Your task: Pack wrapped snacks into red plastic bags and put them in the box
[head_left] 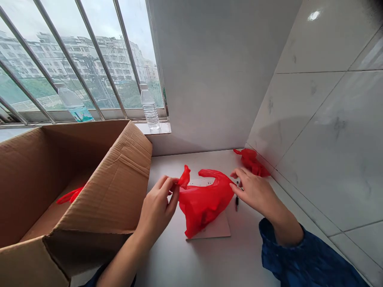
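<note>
My left hand (157, 207) pinches the upper handle loop of a red plastic carrier bag (205, 203) between fingers and thumb. The bag lies crumpled on a white sheet of paper or card (218, 228), which it partly hides. My right hand (254, 189) rests on the counter, its fingertips at the bag's right edge. Just below those fingers lies a black pen (237, 202), partly hidden by them. A second bunched red plastic bag (251, 162) sits in the corner beyond my right hand.
An open cardboard box (110, 175) stands left of my left arm, with red plastic (70, 195) inside. Plastic water bottles (149, 107) stand on the barred window's sill. Tiled walls (323, 139) rise along the white counter (206, 259) at the right.
</note>
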### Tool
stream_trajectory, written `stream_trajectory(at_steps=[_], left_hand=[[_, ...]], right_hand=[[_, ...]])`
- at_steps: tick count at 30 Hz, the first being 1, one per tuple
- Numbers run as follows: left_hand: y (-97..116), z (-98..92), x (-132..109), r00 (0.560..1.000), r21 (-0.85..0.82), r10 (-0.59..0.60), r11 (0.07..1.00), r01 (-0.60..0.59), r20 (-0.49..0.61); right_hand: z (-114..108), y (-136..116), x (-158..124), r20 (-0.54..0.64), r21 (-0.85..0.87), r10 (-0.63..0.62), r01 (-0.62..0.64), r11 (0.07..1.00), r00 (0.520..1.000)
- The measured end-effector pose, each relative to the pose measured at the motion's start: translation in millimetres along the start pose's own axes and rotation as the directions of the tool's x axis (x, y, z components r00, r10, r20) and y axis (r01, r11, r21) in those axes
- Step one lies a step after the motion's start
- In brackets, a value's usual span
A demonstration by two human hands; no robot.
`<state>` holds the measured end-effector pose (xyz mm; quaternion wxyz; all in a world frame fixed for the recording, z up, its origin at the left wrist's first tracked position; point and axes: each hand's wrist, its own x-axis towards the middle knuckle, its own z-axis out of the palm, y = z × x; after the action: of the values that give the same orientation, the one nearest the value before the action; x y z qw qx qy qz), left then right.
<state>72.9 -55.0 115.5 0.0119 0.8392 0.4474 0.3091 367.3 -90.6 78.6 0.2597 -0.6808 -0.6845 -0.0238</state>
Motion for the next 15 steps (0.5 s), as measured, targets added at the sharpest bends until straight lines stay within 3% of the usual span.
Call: stream_trajectory(at_steps=[3,5,8,10,15], left_hand=[[11,-6.6,-1,0.998,-0.244,-0.002,0.970,0.017,0.060],[19,-10.0,-4,0.997,-0.380,0.015,0.925,0.015,0.078],[29,-16.5,-10,0.999,-0.521,0.007,0.853,0.022,0.054],[34,-22.8,-14,0.999,-0.576,0.001,0.817,0.025,0.044],[42,-41.0,-16,0.995,-0.665,0.043,0.746,0.029,0.092]], right_hand=[[-14,-20,-8,-0.101,0.176,-0.143,0.159,0.972,0.985],[-22,-40,-15,-0.159,0.347,-0.268,0.308,0.886,0.950],[-21,-66,-21,-0.145,0.520,-0.421,0.431,0.737,0.895],[-12,-75,-21,-0.087,0.531,-0.459,0.431,0.730,0.884],[-2,-71,-18,0.047,0.407,-0.356,0.307,0.860,0.933]])
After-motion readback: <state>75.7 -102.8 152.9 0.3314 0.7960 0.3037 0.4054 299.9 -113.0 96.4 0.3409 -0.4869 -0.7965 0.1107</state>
